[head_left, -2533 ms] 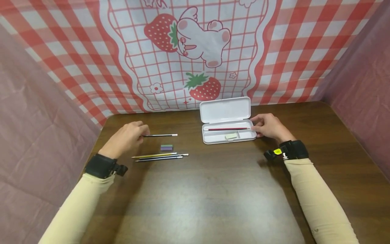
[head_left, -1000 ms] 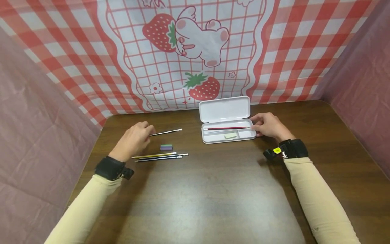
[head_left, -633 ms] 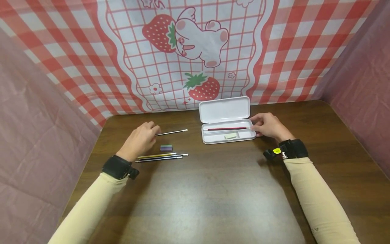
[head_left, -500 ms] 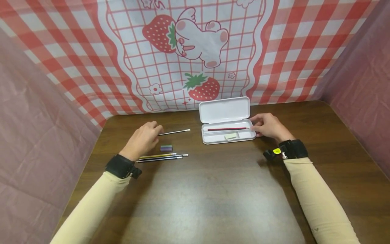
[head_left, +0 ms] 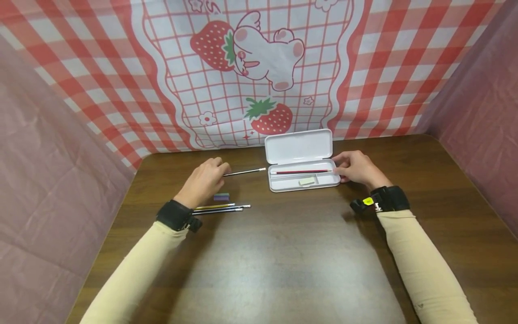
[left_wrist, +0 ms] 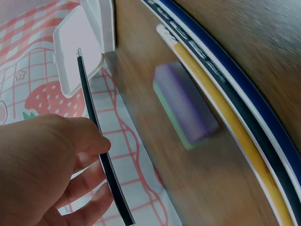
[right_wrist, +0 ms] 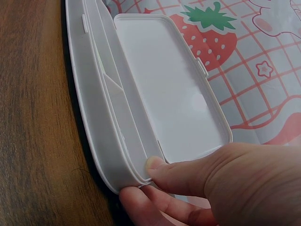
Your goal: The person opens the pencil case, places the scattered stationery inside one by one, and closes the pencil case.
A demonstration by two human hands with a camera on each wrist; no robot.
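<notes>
My left hand [head_left: 204, 182] pinches a dark pencil [head_left: 244, 172] between thumb and fingers. The pencil's white eraser end points right, close to the left edge of the white pencil case [head_left: 283, 183]. In the left wrist view the pencil [left_wrist: 88, 96] overlaps the case's raised lid [left_wrist: 75, 33]. My right hand [head_left: 358, 168] grips the right end of the case, thumb [right_wrist: 164, 169] over the rim and fingers against the outer wall. Inside the open case lie a red-and-black pencil [head_left: 301, 172] and a pale green eraser [head_left: 306, 181] in a front compartment.
A purple-and-green eraser [head_left: 221, 197] lies on the wooden table [head_left: 275, 252] under the left hand. In front of it are a yellow pencil [head_left: 218, 206] and dark blue pencils [head_left: 222, 210], partly hidden by the left wrist. A checked strawberry cloth [head_left: 271, 119] hangs behind.
My left hand has carried the dark pencil to the right, up to near the case, covering part of the loose pencils. My right hand has stayed on the case.
</notes>
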